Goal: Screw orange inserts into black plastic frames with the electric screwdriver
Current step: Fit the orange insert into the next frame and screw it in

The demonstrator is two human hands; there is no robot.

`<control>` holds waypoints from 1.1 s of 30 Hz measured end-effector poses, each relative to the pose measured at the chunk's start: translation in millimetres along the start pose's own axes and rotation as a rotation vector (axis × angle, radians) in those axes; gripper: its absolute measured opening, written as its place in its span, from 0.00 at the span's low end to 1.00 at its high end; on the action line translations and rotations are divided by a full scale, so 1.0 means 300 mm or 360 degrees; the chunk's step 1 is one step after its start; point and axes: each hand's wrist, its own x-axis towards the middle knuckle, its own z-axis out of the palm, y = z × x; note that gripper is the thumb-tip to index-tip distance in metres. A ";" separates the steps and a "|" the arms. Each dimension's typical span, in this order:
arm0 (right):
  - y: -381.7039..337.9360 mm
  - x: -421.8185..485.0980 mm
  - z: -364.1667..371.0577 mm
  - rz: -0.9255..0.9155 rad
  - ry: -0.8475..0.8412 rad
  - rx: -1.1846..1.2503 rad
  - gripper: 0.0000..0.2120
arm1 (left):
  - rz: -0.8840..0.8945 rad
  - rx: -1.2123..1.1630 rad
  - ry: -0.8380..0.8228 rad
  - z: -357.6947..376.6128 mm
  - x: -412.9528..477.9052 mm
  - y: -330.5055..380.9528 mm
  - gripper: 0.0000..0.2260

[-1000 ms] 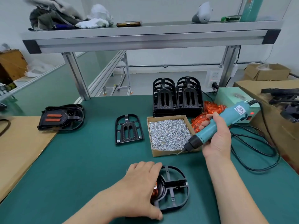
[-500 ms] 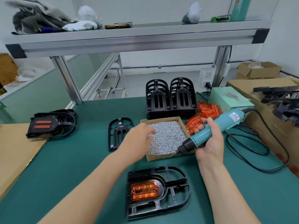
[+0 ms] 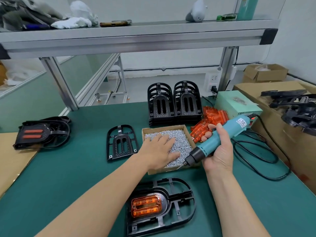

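A black plastic frame (image 3: 177, 209) lies at the near edge of the green mat with an orange insert (image 3: 146, 206) seated in it. Behind it stands a cardboard box of small silver screws (image 3: 181, 142). My left hand (image 3: 159, 151) lies flat on the screws, fingers spread and straight. My right hand (image 3: 218, 151) grips the teal electric screwdriver (image 3: 220, 139), whose black tip points down-left at the box's right front corner. Loose orange inserts (image 3: 210, 120) are heaped right of the box. An empty frame (image 3: 121, 142) lies left of it.
Two stacks of black frames (image 3: 174, 103) stand behind the box. Finished frames with inserts (image 3: 42, 134) sit at the left by a cardboard sheet. A pale green power unit (image 3: 237, 103), its black cable (image 3: 266, 161) and cardboard cartons (image 3: 280, 127) holding black parts fill the right side.
My left hand left the near frame, uncovering its orange insert, reached forward into the screw box and now lies flat on the screws. My right hand lowered the screwdriver slightly toward the box.
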 end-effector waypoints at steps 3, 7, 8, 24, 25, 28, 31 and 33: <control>0.004 0.001 0.000 0.0018 0.0011 0.0007 0.07 | 0.0055 0.0007 0.0095 0.002 -0.015 -0.006 0.36; 0.010 0.004 -0.001 0.0024 0.0008 0.0029 0.09 | 0.0007 -0.0062 0.0115 0.002 0.008 -0.014 0.31; 0.010 0.004 -0.003 0.0021 0.0013 0.0024 0.09 | 0.0007 -0.0066 0.0119 0.000 0.015 -0.016 0.30; 0.016 0.002 -0.001 0.0027 0.0035 0.0010 0.17 | -0.0020 -0.0466 0.0703 -0.038 0.002 -0.042 0.06; 0.015 0.002 -0.002 0.0030 0.0032 0.0020 0.17 | -0.0039 -0.0506 0.0718 -0.041 -0.003 -0.040 0.06; 0.013 -0.004 -0.001 0.0037 0.0028 0.0052 0.11 | -0.0167 -0.0848 0.0762 -0.062 -0.023 -0.024 0.04; 0.009 -0.016 0.005 0.0026 0.0075 0.0036 0.09 | -0.0386 -0.1574 0.0724 -0.087 -0.070 -0.006 0.04; 0.003 -0.025 0.012 0.0012 0.0133 0.0031 0.08 | -0.0450 -0.2121 0.0647 -0.092 -0.119 0.004 0.04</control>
